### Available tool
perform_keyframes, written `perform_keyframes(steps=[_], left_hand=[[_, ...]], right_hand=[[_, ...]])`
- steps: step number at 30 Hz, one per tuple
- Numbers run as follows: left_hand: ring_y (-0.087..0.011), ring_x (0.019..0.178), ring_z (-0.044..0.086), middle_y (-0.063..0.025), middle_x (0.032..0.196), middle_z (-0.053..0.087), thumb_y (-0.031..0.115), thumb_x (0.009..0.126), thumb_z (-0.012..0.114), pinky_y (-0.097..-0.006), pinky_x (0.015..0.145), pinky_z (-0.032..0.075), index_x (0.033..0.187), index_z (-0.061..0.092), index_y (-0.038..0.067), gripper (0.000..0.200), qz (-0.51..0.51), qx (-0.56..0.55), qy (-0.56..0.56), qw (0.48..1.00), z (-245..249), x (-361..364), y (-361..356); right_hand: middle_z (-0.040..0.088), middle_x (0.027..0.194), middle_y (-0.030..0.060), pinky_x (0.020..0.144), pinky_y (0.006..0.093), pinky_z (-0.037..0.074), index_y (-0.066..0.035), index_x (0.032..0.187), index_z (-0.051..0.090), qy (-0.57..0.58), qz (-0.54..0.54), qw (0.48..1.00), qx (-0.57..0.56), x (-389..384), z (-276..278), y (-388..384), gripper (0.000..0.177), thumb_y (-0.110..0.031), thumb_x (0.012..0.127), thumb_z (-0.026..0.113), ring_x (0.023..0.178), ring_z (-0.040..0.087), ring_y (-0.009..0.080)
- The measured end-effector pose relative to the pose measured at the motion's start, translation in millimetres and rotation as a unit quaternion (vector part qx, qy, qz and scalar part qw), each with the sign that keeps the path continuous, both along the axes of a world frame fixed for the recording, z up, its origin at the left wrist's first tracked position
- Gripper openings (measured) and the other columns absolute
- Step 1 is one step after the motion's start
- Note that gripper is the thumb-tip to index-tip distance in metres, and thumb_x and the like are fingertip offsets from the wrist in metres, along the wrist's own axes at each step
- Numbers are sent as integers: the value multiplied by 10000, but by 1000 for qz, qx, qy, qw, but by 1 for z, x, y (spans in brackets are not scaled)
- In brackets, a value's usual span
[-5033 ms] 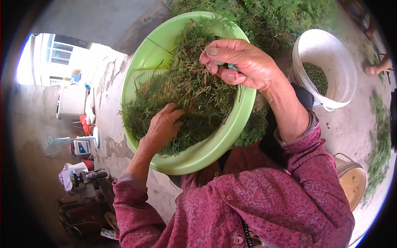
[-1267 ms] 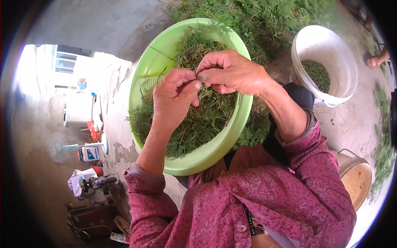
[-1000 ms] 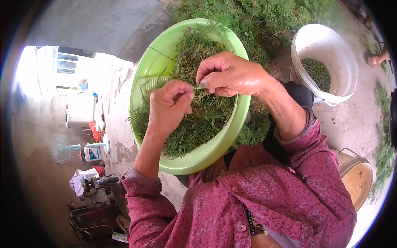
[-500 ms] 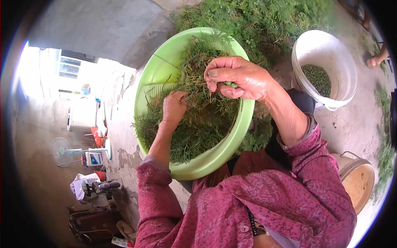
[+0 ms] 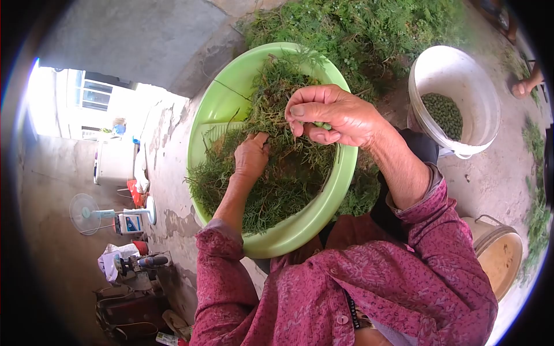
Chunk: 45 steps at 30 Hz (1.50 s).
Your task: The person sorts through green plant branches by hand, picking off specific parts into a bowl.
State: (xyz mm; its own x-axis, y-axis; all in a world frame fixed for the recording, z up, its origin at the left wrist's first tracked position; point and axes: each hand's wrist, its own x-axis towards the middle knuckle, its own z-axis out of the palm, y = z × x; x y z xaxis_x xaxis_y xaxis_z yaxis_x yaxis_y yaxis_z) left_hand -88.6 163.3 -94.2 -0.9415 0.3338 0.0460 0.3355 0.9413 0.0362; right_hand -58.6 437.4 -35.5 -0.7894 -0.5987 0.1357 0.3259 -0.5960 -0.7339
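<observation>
A light green basin (image 5: 222, 95) rests on my lap, filled with feathery green sprigs (image 5: 283, 184). My left hand (image 5: 251, 155) reaches down into the sprigs, fingers curled among them. Above the basin's right side, my right hand (image 5: 332, 115) hovers with its fingers closed around a few small green pods (image 5: 321, 124). A white bucket (image 5: 456, 72) at the upper right holds a layer of green pods (image 5: 443, 112).
A large heap of the same greenery (image 5: 369, 29) lies on the concrete beyond the basin. A tan pail with a handle (image 5: 499, 262) stands at right. Another person's foot (image 5: 522, 86) shows at the far right edge. A fan (image 5: 86, 213) and clutter sit at left.
My hands met above the basin a second ago, then parted. The left hand dropped into the sprigs while the right kept the pods and stayed raised.
</observation>
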Motion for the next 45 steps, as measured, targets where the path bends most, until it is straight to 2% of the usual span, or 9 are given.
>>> perform_keyframes(steps=[5, 8, 9, 16, 26, 29, 39, 42, 45], left_hand=[[-375, 833, 576, -171, 914, 589, 129, 749, 595, -453, 693, 464, 975, 576, 152, 228, 2, -38, -18, 999, 1, 1, -1], [-308, 688, 606, -154, 837, 619, 131, 773, 593, -415, 596, 474, 968, 569, 120, 197, -53, 31, 47, 997, 0, 0, -16], [-250, 605, 587, -133, 795, 625, 132, 790, 594, -374, 536, 461, 945, 570, 94, 161, 51, 159, -51, 985, 5, 2, -16], [-121, 467, 510, -62, 699, 608, 93, 827, 585, -240, 420, 403, 846, 582, 66, 33, 220, 593, -347, 692, 38, 15, -34], [-167, 513, 557, -62, 717, 613, 94, 755, 653, -294, 494, 461, 872, 617, 35, 136, 177, 335, -190, 906, 13, 19, -16], [-315, 805, 590, -148, 866, 601, 96, 682, 683, -388, 700, 470, 976, 598, 58, 309, -3, 100, -34, 994, 7, 20, -5], [-277, 771, 601, -126, 808, 600, 115, 665, 699, -383, 677, 471, 979, 591, 67, 335, 2, 57, -83, 995, 1, 20, -3], [-198, 655, 595, -93, 741, 610, 91, 709, 675, -327, 597, 475, 967, 594, 39, 275, 37, 205, -88, 974, 8, 24, -8], [-110, 554, 528, -64, 786, 625, 34, 814, 582, -257, 550, 456, 992, 598, 24, 179, 153, 534, -260, 790, 43, 34, 1]], right_hand=[[562, 718, 76, 355, 170, 245, 0, 906, 543, 0, -1, 1000, 5, 1, 0, 0, 162, -154, 864, 573, 465, 389, 52], [577, 752, 96, 351, 161, 231, 2, 897, 548, -1, -8, 1000, 0, 2, 0, -1, 126, -122, 891, 528, 419, 354, 34], [578, 748, 96, 351, 161, 230, 1, 898, 550, -1, -11, 1000, 0, 2, 0, -1, 125, -122, 889, 530, 419, 355, 34], [576, 723, 87, 347, 160, 226, -2, 907, 554, 8, -22, 1000, 14, 3, 2, -1, 122, -120, 879, 545, 422, 362, 32], [557, 721, 73, 369, 173, 259, 4, 911, 551, 15, -19, 999, 23, 3, -1, -1, 183, -166, 854, 588, 482, 402, 57], [563, 721, 73, 372, 179, 264, 0, 916, 554, 28, -24, 999, 28, 3, -2, -2, 186, -172, 854, 588, 485, 405, 56], [573, 722, 57, 375, 177, 285, 7, 909, 561, 32, -25, 998, 41, 3, -1, -2, 211, -185, 837, 607, 485, 425, 55], [573, 723, 56, 374, 178, 284, 9, 914, 562, 31, -22, 998, 43, 3, -2, -2, 214, -184, 834, 610, 492, 429, 55], [569, 735, 52, 382, 176, 275, 5, 924, 559, 32, -24, 998, 51, 3, -2, -3, 181, -155, 848, 598, 489, 411, 46]])
